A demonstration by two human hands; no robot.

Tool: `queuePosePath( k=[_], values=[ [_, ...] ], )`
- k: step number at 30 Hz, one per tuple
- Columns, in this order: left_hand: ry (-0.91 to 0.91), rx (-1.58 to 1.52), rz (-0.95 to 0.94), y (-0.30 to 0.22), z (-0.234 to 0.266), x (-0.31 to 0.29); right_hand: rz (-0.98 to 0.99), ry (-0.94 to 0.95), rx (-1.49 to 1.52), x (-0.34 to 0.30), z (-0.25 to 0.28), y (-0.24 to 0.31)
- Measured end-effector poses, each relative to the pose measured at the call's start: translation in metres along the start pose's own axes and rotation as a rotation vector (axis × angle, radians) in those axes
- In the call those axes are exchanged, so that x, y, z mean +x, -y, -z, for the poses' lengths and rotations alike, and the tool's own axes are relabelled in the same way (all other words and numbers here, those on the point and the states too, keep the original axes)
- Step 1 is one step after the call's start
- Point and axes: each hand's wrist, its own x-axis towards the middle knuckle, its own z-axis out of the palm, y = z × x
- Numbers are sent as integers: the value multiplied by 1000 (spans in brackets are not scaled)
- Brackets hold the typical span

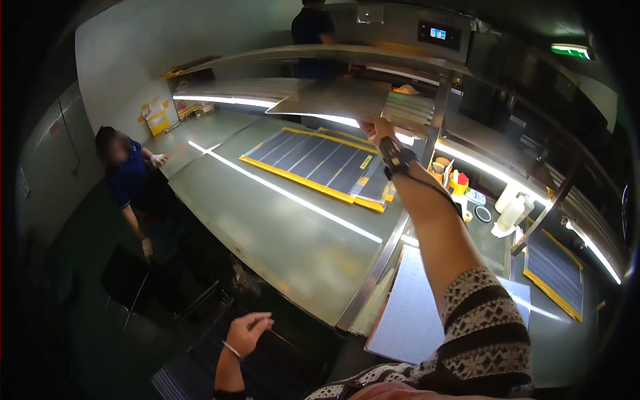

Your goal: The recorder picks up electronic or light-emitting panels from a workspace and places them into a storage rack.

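My right arm reaches up and away over the bench, and my right hand (379,131) is closed on the near corner of a thin, flat grey sheet (337,99). The sheet lies at the height of the rack above the bench. Low and to the left, my left hand (245,335) hangs in the air before the bench edge, its fingers loosely bent with nothing in them. Beneath the sheet, dark striped panels with yellow borders (310,160) lie stacked on the bench. Under my right forearm is a pale dotted board (410,303).
A metal bench (287,247) stretches out ahead, crossed by a bright light reflection. White bottles (512,212) and a yellow holder (458,185) stand right. Another yellow-edged panel (557,273) lies far right. A co-worker (137,177) stands left; another person (312,27) is behind the rack.
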Motion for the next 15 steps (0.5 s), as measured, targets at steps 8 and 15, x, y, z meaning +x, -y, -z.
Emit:
queuePosePath(
  k=[8,15],
  values=[
    [315,-1047,-85,-42,22,121,-177,114,-4,-247,50,89],
    [444,-1032,150,-108,-11,177,-104,333,-347,-294,-6,169]
  ],
)
